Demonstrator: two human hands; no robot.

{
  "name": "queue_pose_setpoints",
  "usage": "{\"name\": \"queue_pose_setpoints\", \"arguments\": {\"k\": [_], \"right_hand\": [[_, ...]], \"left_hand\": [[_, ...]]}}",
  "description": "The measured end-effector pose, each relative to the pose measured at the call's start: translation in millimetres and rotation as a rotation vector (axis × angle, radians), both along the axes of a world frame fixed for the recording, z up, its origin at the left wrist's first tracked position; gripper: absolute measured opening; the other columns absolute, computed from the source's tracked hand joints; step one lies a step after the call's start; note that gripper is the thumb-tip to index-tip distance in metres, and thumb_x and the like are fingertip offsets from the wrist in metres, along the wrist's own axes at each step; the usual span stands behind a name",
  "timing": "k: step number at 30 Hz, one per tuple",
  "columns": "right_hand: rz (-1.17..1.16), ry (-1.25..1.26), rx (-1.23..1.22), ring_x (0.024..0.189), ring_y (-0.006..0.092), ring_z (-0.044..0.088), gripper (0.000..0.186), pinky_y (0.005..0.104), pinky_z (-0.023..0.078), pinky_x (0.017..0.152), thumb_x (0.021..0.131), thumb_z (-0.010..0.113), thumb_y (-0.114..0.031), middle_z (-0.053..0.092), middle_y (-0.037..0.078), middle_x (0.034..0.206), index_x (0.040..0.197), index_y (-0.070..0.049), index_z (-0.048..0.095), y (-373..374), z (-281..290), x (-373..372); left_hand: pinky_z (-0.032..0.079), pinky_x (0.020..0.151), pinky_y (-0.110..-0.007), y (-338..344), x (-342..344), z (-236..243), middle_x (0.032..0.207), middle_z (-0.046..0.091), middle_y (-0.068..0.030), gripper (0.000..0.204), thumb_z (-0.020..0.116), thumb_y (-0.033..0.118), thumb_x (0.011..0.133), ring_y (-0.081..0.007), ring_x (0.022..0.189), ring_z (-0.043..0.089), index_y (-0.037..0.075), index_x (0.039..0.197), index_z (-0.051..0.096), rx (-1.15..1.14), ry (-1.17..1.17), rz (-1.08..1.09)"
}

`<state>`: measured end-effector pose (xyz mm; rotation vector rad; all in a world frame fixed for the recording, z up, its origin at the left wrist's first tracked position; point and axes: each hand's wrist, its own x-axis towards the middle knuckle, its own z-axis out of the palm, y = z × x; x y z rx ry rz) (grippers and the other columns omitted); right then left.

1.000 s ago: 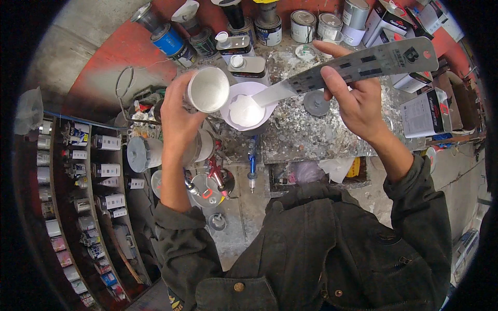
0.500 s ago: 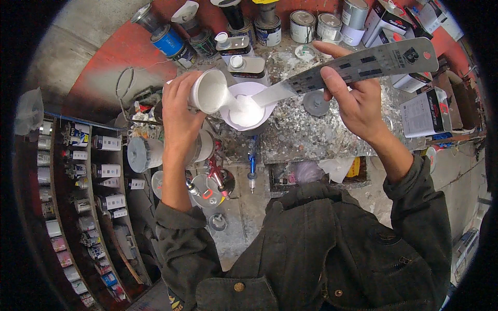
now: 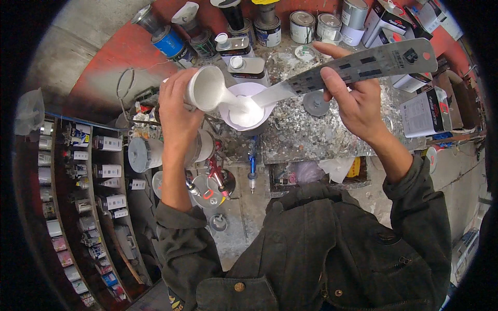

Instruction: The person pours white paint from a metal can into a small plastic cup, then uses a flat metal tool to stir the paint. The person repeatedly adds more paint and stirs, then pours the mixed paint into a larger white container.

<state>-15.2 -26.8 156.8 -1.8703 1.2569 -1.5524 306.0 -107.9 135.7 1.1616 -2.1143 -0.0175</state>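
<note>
My left hand [image 3: 179, 111] is wrapped round a white cup [image 3: 206, 89], tipped to the right. White paint [image 3: 248, 111] runs from its lip into a pale, round, funnel-like strainer [image 3: 270, 98] on the bench. Between the thumb and fingers of my right hand [image 3: 358, 103] is a long grey paint mixing ruler [image 3: 363, 65]. It slants down to the left, its white-coated end at the strainer by the paint. Below the strainer a blue spray gun [image 3: 252, 160] shows in part; whatever holds the strainer up is mostly hidden.
Two metal cans with white caps [image 3: 248, 67] stand just behind the strainer. Several paint tins [image 3: 302, 27] line the back, with boxy cans [image 3: 425, 114] at right. A grey lid [image 3: 316, 103] lies on the stained bench [image 3: 311, 140]. A red spray gun [image 3: 215, 173] hangs at left, near shelves [image 3: 93, 197].
My left hand has shifted slightly left, and the cup's mouth opens more toward view, with white paint still pouring. My right hand and the mixing ruler have hardly moved.
</note>
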Motion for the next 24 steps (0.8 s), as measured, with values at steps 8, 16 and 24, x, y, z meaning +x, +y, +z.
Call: {"name": "queue_pose_setpoints", "arguments": {"k": [8, 16, 24], "right_hand": [[0.035, -0.014, 0.117, 0.066, 0.0047, 0.057, 0.031, 0.0220, 0.046, 0.060, 0.105, 0.058, -0.015, 0.068, 0.005, 0.100, 0.129, 0.004, 0.064, -4, -5, -5], [0.023, -0.260, 0.182, 0.059, 0.0049, 0.055, 0.035, 0.0227, 0.043, 0.054, 0.103, 0.061, -0.022, 0.063, -0.001, 0.077, 0.134, -0.005, 0.065, -43, -13, -9], [0.099, -0.355, 0.293, 0.061, 0.0063, 0.056, 0.036, 0.0236, 0.046, 0.056, 0.104, 0.060, -0.024, 0.066, 0.000, 0.083, 0.135, -0.005, 0.064, -82, -4, -17]], "left_hand": [[0.049, 0.103, -0.036, -1, 2, 14, 0.129, 0.067, -0.0100, 0.071, 0.086, 0.002, 0.069, -0.0212, 0.118, 0.064, 0.004, 0.135, 0.059, 0.339, 0.596, -0.012], [0.050, 0.096, -0.037, 29, 9, 45, 0.127, 0.066, -0.0115, 0.067, 0.084, 0.007, 0.077, -0.0219, 0.112, 0.064, -0.002, 0.137, 0.056, 0.508, 1.006, 0.064], [0.036, 0.118, -0.047, 124, -9, 16, 0.142, 0.059, -0.0185, 0.084, 0.083, 0.010, 0.071, -0.0320, 0.132, 0.056, -0.003, 0.147, 0.048, 0.198, 0.703, 0.152]]}}
